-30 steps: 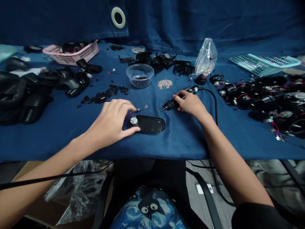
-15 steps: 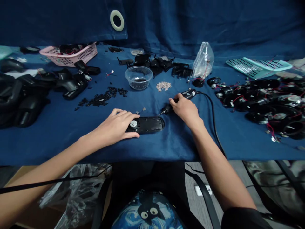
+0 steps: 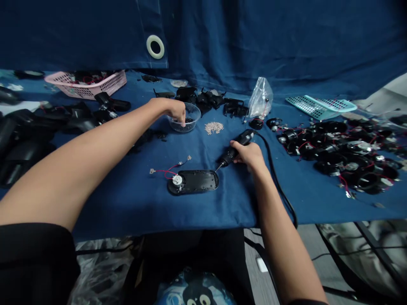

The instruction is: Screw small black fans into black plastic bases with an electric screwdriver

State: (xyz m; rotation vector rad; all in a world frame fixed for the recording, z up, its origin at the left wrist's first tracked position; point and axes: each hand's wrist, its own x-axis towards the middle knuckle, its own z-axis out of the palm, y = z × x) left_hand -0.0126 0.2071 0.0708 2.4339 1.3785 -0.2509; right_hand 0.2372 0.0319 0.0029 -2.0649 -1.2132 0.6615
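Observation:
My left hand (image 3: 177, 111) reaches into a clear plastic bowl (image 3: 194, 112) of tiny dark pieces, probably screws. Its fingers are bent down and pressed together; whether they pinch a piece is hidden. My right hand (image 3: 249, 154) is wrapped round a black corded electric screwdriver (image 3: 238, 146). The screwdriver's thin bit points down and left, close to the right end of a long rounded black plastic shell (image 3: 200, 181). That shell lies on the blue cloth with its hollow side up. At its left end sits a small silver motor (image 3: 177, 180) with red wires and connectors.
A pile of small silver parts (image 3: 214, 127) lies right of the bowl. Black housings (image 3: 89, 114) and a pink basket (image 3: 85, 88) stand at left. Wired black parts (image 3: 346, 148), a turquoise basket (image 3: 321, 106) and a clear bag (image 3: 260, 99) are at right. The cable (image 3: 270, 165) trails past my right forearm.
My left hand has let go of the black shell and moved up into the bowl. The motor's red wires now show. My right hand still holds the screwdriver near the shell's right end.

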